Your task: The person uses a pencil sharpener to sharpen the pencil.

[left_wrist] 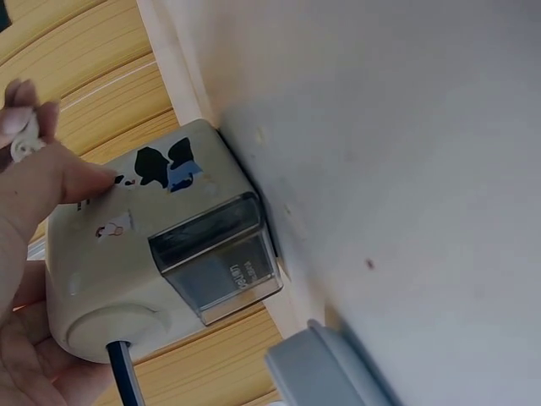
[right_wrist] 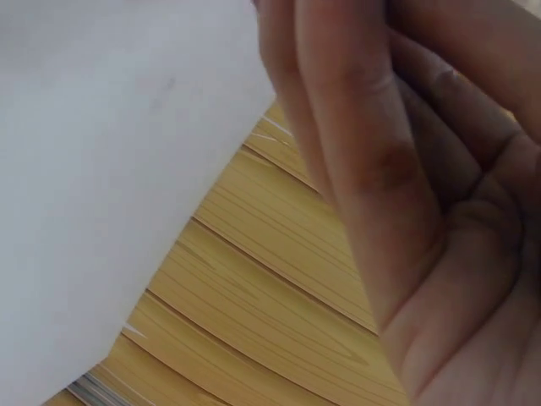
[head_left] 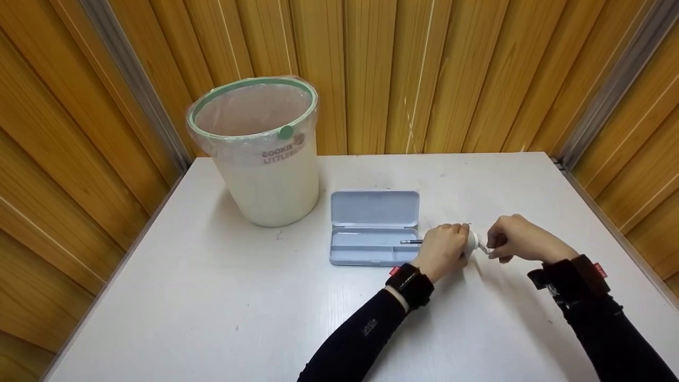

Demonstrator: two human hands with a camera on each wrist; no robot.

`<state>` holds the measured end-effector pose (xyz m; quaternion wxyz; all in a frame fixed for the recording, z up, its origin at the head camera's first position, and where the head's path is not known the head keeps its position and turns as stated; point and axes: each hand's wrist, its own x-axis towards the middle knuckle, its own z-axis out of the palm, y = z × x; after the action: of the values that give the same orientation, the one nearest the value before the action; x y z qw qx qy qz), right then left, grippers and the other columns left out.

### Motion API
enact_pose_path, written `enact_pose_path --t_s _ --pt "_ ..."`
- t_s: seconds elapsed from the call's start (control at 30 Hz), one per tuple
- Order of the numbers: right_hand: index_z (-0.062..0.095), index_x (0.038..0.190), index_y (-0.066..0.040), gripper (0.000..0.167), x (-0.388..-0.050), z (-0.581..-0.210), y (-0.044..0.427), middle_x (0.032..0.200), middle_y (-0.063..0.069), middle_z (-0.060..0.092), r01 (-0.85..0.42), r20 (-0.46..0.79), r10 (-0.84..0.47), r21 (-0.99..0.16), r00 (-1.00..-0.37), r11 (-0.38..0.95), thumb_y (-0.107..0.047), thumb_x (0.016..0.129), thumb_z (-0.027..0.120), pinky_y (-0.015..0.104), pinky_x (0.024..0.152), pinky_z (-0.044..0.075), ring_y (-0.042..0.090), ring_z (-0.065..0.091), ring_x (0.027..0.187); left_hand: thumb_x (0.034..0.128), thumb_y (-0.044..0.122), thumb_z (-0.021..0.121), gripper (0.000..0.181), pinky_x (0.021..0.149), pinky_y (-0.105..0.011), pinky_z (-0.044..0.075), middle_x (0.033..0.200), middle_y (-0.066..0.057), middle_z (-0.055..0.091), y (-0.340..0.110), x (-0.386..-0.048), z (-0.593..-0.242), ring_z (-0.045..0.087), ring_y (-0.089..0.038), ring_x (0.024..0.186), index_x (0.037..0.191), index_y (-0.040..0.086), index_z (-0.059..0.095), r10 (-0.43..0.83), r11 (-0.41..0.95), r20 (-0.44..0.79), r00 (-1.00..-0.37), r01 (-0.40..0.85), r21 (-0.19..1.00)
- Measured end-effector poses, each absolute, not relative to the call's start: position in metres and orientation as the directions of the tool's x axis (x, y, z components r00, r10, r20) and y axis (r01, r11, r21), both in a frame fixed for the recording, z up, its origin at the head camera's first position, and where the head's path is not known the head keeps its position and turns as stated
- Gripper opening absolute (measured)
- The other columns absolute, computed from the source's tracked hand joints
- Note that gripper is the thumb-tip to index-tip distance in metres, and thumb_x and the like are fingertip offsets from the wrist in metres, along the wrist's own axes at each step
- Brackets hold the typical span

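Observation:
My left hand (head_left: pixel 444 248) grips a white hand-crank pencil sharpener (left_wrist: pixel 182 190), thumb on its stickered face and fingers along the opposite side. A dark pencil (left_wrist: pixel 125 372) sticks out of the sharpener's round front hole. In the head view the pencil's end reaches over the pencil case. A clear smoky shavings drawer (left_wrist: pixel 224 262) shows on the sharpener's front. My right hand (head_left: pixel 525 239) pinches the small crank handle (head_left: pixel 484 248) on the far side of the sharpener. In the right wrist view, curled fingers (right_wrist: pixel 363 144) show, but the crank is hidden.
An open light-blue pencil case (head_left: pixel 375 208) lies on the white table (head_left: pixel 238 302), just left of my left hand. A cream bucket (head_left: pixel 270 185) with a green rim and plastic liner stands at the back left. Wood-patterned walls (head_left: pixel 371 79) close off the back and sides.

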<state>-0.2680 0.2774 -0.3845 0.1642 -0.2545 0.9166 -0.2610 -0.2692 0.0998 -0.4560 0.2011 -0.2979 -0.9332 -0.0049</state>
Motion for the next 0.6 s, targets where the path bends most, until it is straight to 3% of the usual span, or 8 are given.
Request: enact_pose_path --t_s 0.37,0.6 --pt "0.07 0.074 -0.001 0.008 -0.279 -0.378 0.276 0.064 0.006 0.068 -0.487 0.094 -0.499 -0.427 -0.862 0.762 0.005 0.077 0.074 0.02 0.054 0.046 0.01 0.06 0.058 0.0773 0.037 0.079 0.057 0.075 -0.017 0.057 0.108 0.007 0.071 0.1 -0.27 -0.456 0.068 -0.006 0.09 0.127 0.013 0.063 0.555 0.825 0.362 -0.749 0.551 -0.124" --pt "0.071 0.075 -0.001 0.006 -0.283 -0.381 0.277 0.068 0.009 0.07 -0.483 0.115 -0.485 -0.437 -0.867 0.759 0.004 0.078 0.074 0.019 0.054 0.047 0.011 0.062 0.061 0.0761 0.038 0.081 0.061 0.074 -0.016 0.056 0.108 0.007 0.071 0.101 -0.269 -0.455 0.068 -0.006 0.09 0.129 0.013 0.063 0.546 0.832 0.361 -0.756 0.541 -0.125"
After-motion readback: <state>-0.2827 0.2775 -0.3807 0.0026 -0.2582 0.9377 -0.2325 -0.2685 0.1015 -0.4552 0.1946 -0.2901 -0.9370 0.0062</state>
